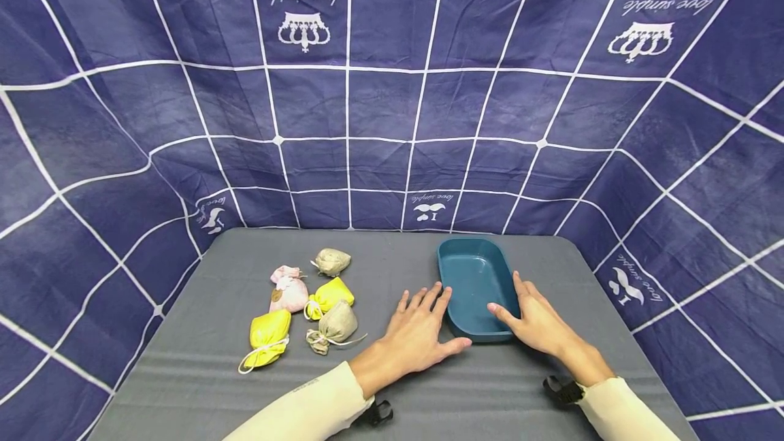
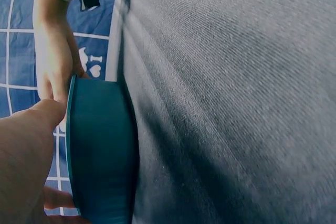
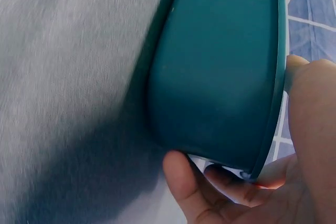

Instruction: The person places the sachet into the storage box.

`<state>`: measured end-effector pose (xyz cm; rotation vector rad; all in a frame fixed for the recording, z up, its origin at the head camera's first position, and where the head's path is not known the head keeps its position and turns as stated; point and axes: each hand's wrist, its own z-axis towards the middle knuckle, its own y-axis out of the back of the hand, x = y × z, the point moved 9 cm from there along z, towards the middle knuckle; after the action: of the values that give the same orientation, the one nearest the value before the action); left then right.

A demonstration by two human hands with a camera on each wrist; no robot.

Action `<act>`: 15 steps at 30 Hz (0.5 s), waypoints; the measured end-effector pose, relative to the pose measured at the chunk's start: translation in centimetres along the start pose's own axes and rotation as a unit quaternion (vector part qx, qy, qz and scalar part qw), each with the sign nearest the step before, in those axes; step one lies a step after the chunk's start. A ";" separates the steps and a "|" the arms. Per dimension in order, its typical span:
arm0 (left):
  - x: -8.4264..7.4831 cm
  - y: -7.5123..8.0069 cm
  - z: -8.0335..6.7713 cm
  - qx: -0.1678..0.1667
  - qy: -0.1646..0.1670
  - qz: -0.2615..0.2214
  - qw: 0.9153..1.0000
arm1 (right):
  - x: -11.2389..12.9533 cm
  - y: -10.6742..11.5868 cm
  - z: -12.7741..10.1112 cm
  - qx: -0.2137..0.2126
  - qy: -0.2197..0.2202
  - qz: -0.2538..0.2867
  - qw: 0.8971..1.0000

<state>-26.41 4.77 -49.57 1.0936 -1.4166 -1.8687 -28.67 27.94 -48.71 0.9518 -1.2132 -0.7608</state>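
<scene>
A blue-green rectangular plastic tray with rounded corners sits on the grey table. Along its left rim lies my left hand, fingers spread and mostly straight, fingertips at the edge and thumb pointing toward the near corner. My right hand holds the right side of the tray, its thumb over the rim and its fingers outside the wall. In the right wrist view, the right fingers curl by the tray's outer wall. The left wrist view shows the left thumb at the rim.
Left of the tray lie several small drawstring pouches: yellow ones, beige ones and pink cloth. A blue curtain with white grid lines surrounds the grey table at the back and sides.
</scene>
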 end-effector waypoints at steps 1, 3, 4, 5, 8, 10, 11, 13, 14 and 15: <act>0.2 0.0 -0.1 -0.003 0.003 0.001 1.000 | 0.3 -0.1 0.0 -0.001 0.003 0.003 1.000; 0.6 0.2 -0.3 -0.010 0.008 0.001 1.000 | 0.8 -0.4 -0.1 -0.002 0.010 0.007 1.000; 0.8 0.3 -0.4 -0.012 0.011 0.002 1.000 | 1.0 -0.4 -0.1 -0.003 0.015 0.007 1.000; 1.0 0.3 -0.6 -0.015 0.012 0.003 1.000 | 1.2 -0.5 0.0 -0.002 0.017 0.009 1.000; 1.7 0.7 -0.9 -0.027 0.015 0.007 1.000 | 1.7 -0.9 0.0 0.006 0.022 0.015 1.000; 2.2 0.9 -1.2 -0.032 0.018 0.012 0.999 | 2.0 -1.2 0.1 0.015 0.028 0.018 0.999; 2.4 1.0 -1.4 -0.035 0.019 0.013 0.999 | 2.1 -1.3 0.2 0.020 0.030 0.021 0.999; 2.8 1.3 -1.7 -0.040 0.022 0.018 0.999 | 2.4 -1.6 0.3 0.029 0.037 0.026 0.999; 3.0 1.5 -1.9 -0.042 0.023 0.020 0.999 | 2.6 -1.8 0.3 0.033 0.042 0.028 0.998; 3.2 1.6 -2.1 -0.044 0.025 0.023 0.998 | 2.8 -1.9 0.4 0.035 0.046 0.031 0.998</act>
<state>-26.36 0.62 -49.16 1.0499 -1.3090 -1.8410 -28.47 24.61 -49.25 0.9918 -1.1889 -0.6224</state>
